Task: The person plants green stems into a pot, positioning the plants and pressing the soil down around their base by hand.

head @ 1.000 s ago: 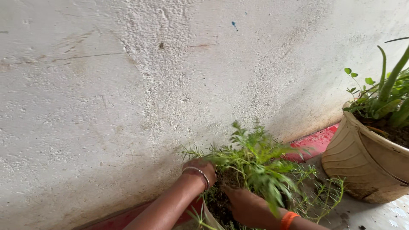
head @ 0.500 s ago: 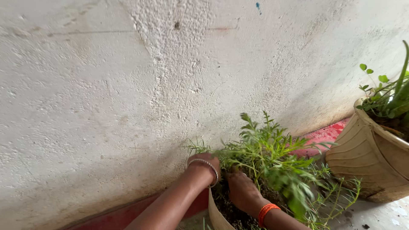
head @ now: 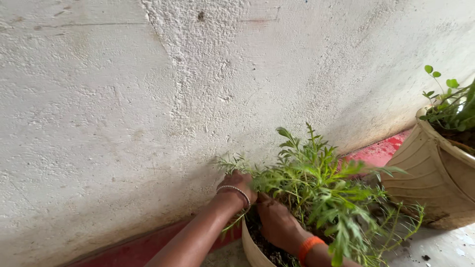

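Green, feathery-leaved plant [head: 316, 190] leans from its cream plastic pot [head: 252, 249] toward two o'clock, stems running from the dark soil [head: 269, 247] at seven o'clock up and right. I see my left hand [head: 237, 184], silver bangle at the wrist, at nine o'clock of the stem base, fingers curled in among the leaves; whether they pinch a stem I cannot tell. My right hand [head: 276, 221], orange band at the wrist, lies at six o'clock, pressed flat on the soil and nearer the roots. A second ribbed cream pot [head: 425, 168] stands well apart at three o'clock, by the rough white wall [head: 123, 99].
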